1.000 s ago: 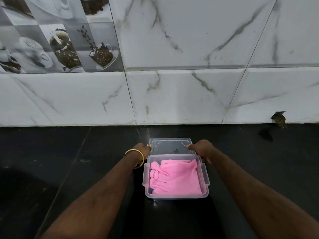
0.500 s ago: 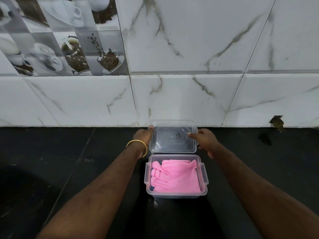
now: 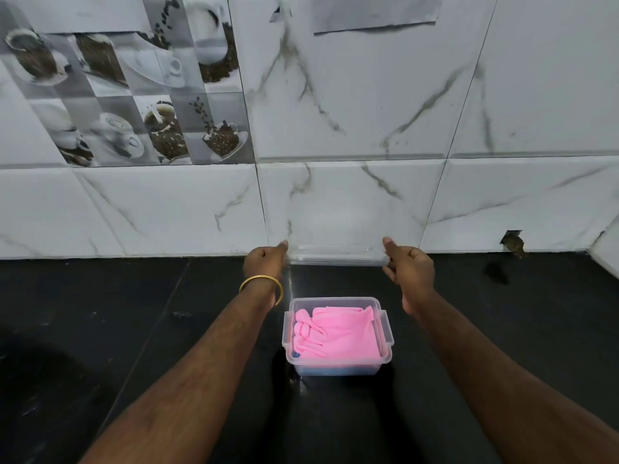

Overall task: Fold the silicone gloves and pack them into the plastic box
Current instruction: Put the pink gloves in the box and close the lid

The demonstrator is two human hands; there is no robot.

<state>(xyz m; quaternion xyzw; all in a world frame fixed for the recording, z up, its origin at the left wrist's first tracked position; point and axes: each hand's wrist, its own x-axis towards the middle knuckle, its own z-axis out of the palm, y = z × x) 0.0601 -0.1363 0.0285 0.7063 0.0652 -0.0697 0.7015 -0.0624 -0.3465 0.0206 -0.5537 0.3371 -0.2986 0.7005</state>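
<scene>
Two hands hold one clear lid by its ends: the left hand is closed on the left end, the right hand on the right end, thumbs up at its far edge. Both arms reach straight forward; one gold bangle sits on the left wrist. Half a second ago the lid faced the camera just behind the box; now it is edge-on, farther behind the box and near the wall tiles. One plastic box stands open on the black tabletop, nearer than the lid, with the folded pink gloves inside; their number is unclear.
</scene>
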